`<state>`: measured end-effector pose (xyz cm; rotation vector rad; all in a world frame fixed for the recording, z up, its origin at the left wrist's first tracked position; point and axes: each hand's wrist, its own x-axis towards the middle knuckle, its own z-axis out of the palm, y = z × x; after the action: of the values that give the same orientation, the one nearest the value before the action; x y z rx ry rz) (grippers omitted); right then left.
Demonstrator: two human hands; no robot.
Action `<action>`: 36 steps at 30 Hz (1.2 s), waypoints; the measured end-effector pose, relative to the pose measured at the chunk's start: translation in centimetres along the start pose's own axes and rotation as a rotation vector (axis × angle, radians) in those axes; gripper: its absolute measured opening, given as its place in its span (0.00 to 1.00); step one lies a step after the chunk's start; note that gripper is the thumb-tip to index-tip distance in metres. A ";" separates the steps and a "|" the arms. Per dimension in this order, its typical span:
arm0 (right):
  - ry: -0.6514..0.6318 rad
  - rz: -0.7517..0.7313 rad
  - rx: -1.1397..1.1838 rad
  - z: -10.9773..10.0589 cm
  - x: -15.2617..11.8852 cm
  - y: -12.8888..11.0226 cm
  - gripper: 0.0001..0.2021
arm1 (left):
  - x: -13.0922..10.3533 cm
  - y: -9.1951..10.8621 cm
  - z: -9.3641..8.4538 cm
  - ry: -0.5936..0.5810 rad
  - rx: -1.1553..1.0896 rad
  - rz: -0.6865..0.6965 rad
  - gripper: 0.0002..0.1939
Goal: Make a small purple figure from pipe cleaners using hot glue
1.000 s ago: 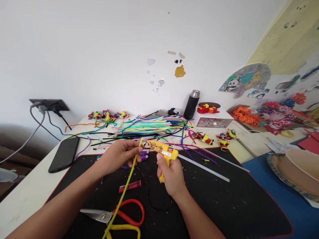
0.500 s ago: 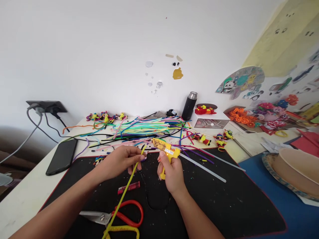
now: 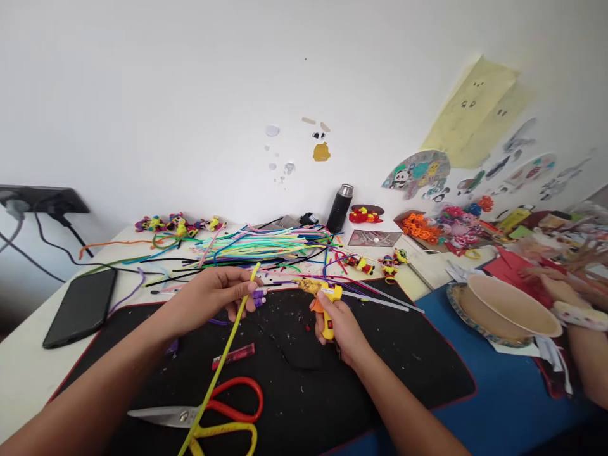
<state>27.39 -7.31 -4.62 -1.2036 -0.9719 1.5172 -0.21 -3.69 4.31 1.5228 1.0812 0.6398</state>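
Pinched in my left hand (image 3: 213, 297) is a long yellow-green pipe cleaner (image 3: 223, 358), which slants down toward the bottom edge. A small purple piece (image 3: 259, 297) shows at the same fingertips. My right hand (image 3: 339, 326) is wrapped round the grip of a yellow glue gun (image 3: 329, 304), its nozzle pointing left toward my left hand, with a gap between them. A clear glue stick (image 3: 380, 301) reaches out to the right behind the gun. Below my left hand, scissors (image 3: 190, 415) with red and yellow handles and a pink lighter (image 3: 234, 356) lie on the black mat (image 3: 313, 405).
Bundled pipe cleaners (image 3: 266, 244) lie along the back, near a black flask (image 3: 340, 209) and a drawer box (image 3: 375, 234). A phone (image 3: 80, 307) rests at left. To the right are a bowl (image 3: 513, 304) and another person's arm (image 3: 586, 342).
The view has swung right, bringing another person's arms into sight. My right hand has moved the glue gun farther from my left hand, and the purple piece shows more clearly.
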 end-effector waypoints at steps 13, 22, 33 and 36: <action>-0.106 0.287 -0.240 -2.4 0.8 -1.2 0.29 | 0.0 -0.6 0.6 -0.086 -0.026 0.048 0.20; -0.010 -0.015 -1.048 -4.8 -1.0 -3.0 0.29 | -0.3 0.1 0.4 -0.087 -0.067 0.061 0.23; -0.247 -0.068 -0.320 4.4 -1.2 -2.2 0.26 | -0.1 -0.2 1.6 0.021 -0.169 0.136 0.23; -0.345 -0.082 -0.119 7.3 -0.7 -1.8 0.26 | 0.3 -0.7 1.6 0.078 -0.262 0.172 0.23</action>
<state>20.69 -7.79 -1.24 -0.9857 -1.3390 1.6523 1.02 -4.18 3.18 1.3802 0.8906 0.9289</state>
